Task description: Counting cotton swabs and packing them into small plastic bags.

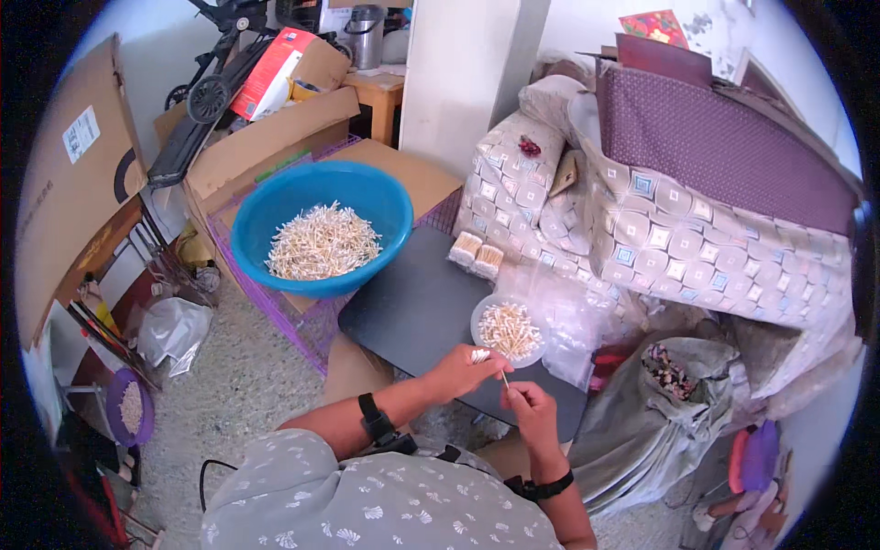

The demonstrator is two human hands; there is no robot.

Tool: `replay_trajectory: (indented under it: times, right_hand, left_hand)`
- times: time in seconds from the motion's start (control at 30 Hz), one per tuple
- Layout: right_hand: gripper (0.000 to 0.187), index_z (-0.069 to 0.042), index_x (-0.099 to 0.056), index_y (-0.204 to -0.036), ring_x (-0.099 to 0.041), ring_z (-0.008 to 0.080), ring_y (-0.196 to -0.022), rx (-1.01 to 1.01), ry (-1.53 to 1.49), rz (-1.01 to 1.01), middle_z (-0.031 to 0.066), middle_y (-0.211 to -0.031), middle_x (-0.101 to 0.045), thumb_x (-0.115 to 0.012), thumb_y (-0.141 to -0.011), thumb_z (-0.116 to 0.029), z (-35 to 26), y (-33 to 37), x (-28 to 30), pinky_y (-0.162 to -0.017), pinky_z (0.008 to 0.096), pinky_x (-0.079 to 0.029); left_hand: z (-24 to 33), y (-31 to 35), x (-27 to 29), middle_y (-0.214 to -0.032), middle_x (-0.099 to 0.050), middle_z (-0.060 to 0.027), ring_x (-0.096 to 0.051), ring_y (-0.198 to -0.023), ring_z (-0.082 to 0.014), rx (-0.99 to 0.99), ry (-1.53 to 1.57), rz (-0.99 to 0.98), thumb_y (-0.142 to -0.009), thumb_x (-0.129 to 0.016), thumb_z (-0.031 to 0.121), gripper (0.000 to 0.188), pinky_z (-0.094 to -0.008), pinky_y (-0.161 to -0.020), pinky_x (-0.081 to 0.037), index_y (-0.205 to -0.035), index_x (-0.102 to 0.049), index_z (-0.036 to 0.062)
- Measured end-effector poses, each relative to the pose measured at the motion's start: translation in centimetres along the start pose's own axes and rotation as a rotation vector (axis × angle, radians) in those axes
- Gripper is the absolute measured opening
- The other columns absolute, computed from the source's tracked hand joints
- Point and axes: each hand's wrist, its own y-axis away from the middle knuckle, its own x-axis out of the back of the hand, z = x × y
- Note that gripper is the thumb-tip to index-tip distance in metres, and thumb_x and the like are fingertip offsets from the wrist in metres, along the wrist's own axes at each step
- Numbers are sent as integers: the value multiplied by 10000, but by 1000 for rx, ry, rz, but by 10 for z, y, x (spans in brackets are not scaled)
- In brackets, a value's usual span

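My left hand (456, 376) is closed around a small bunch of cotton swabs (479, 356), their white tips showing above the fingers. My right hand (534, 414), just to its right and nearer, is pinched on the end of a thin swab stick (505, 379) that reaches up to the left fingertips. Both hands are over the near part of a dark tabletop (412, 302). Just beyond them a small white bowl (542, 346) holds loose swabs. At the table's far left, a large blue basin (392, 206) contains a big heap of swabs.
Two clear packs of swabs (476, 254) lie at the table's far edge. Clear plastic bags (568, 321) spread along the right. A grey cloth sack (632, 440) stands at right, before a patterned sofa (715, 247). Cardboard boxes (78, 183) are at left.
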Motion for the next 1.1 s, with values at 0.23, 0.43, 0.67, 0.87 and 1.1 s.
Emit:
replay_trajectory:
  times: [0.23, 0.43, 0.67, 0.87, 1.1]
  right_hand:
    - [72, -26, -614, -849, -507, 43, -660, -1, -63, 22, -33, -736, -581, -657, -832, -81, 20, -6, 1, -593, 201, -419]
    - [69, -21, -612, -872, -511, 54, -676, -37, -102, 52, -29, -748, -574, -635, -845, -80, 12, -3, -4, -605, 205, -419]
    - [53, -14, -586, -885, -546, 82, -697, -67, -124, 52, 12, -778, -593, -607, -848, -46, 2, -1, -8, -646, 215, -450]
    - [77, -26, -597, -876, -510, 36, -690, 24, -3, 51, -36, -761, -581, -644, -832, -67, 0, -11, -18, -605, 208, -434]
    - [87, -21, -588, -897, -536, 41, -719, 33, -99, -8, -25, -803, -604, -643, -837, -53, -5, -17, -24, -638, 204, -445]
  left_hand:
    - [-4, -1, -2, -762, -585, 54, -432, -553, -18, -44, 72, -57, -934, -526, 261, 233, -189, -473, -345, -986, -676, 90]
    - [-20, -6, 1, -751, -563, 66, -411, -530, -13, -140, 107, -21, -937, -524, 267, 232, -183, -448, -318, -972, -663, 84]
    - [-10, 1, -3, -713, -543, 71, -401, -527, -13, -52, 127, -35, -934, -526, 259, 215, -188, -443, -318, -934, -650, 84]
    - [-13, -1, -4, -674, -503, 65, -397, -532, -21, 33, 91, 3, -928, -532, 244, 180, -193, -446, -317, -836, -587, 99]
    - [-12, -7, -3, -643, -460, 64, -391, -536, -25, -30, 241, 19, -927, -528, 247, 199, -200, -455, -316, -783, -539, 111]
